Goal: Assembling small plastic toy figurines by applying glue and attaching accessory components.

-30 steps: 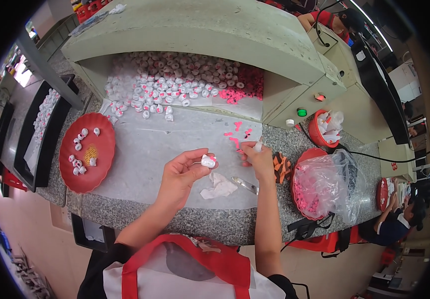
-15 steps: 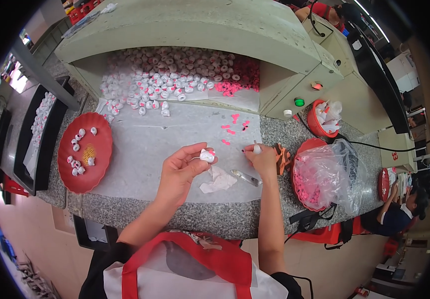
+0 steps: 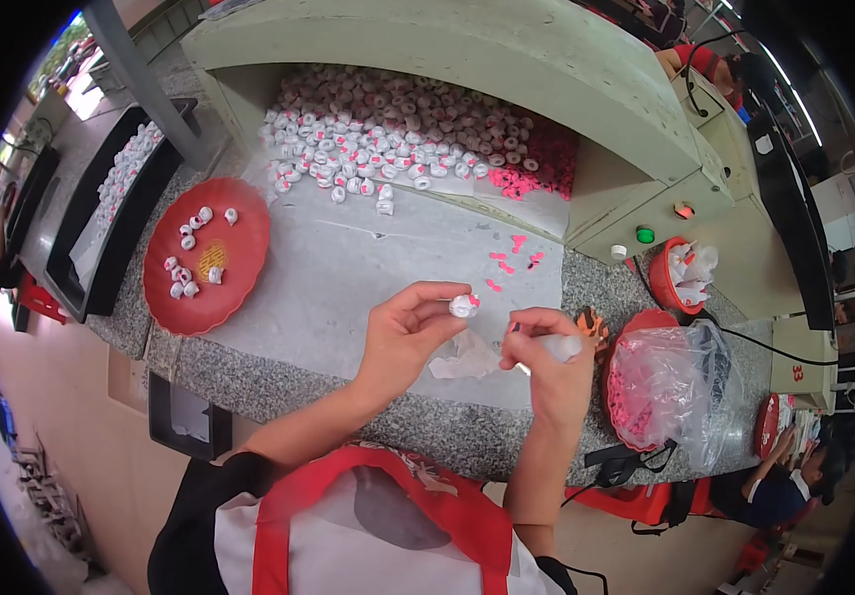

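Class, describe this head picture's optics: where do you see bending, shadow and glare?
All in the head view: the pale green cabinet looks bowed; the rear white pieces sit in shadow; glare streaks the plastic bag; the small piece in the left hand is well lit.

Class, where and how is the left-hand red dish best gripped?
Probably by the right rim of the red dish, from the right: its curved edge is bare there, beside white paper, whereas a black tray stands close on the left and white pieces lie inside.
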Motion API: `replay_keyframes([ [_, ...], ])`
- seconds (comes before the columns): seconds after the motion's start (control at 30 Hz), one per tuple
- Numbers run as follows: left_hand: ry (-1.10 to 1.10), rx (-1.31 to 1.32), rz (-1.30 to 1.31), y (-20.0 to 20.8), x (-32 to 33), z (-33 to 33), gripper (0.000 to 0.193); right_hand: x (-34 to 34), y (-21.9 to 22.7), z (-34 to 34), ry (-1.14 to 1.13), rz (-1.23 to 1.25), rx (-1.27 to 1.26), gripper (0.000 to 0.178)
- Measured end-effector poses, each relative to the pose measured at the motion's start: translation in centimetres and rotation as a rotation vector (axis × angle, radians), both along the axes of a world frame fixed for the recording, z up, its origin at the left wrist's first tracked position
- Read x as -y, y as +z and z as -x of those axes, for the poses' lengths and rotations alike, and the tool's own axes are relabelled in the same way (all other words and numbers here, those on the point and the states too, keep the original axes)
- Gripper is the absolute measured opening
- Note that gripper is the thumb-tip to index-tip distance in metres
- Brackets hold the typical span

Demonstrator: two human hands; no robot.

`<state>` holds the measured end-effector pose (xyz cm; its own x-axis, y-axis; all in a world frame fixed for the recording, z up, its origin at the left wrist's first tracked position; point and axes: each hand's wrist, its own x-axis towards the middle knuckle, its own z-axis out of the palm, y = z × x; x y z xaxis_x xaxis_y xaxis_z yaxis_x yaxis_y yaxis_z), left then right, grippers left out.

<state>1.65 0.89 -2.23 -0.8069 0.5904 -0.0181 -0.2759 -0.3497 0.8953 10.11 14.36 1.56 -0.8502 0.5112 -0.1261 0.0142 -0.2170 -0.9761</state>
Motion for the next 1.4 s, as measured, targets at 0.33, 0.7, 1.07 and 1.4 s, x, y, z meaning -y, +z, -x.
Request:
replay_keyframes([
  [0.33,-0.044,-0.114,-0.148,0.0,0.4,-0.1,0.029,2.1,-0.3,0.7,-0.057,-0.07,-0.031,0.015],
  [0.7,-0.163,0.066,-0.084,1.4,0.8,0.1,0.028,3.0,0.1,0.4,-0.106,-0.169,-0.027,0.019],
  [1.07,-0.118,-0.117,-0.028,-0.1,-0.4,0.0,0.022,0.3,-2.1,0.7,0.036,-0.249,-0.05,0.019],
  [1.4,-0.199,0.327,-0.079,-0.2,0.3,1.1,0.025,1.9,-3.0,0.9,-0.053,-0.569,-0.252,0.032],
])
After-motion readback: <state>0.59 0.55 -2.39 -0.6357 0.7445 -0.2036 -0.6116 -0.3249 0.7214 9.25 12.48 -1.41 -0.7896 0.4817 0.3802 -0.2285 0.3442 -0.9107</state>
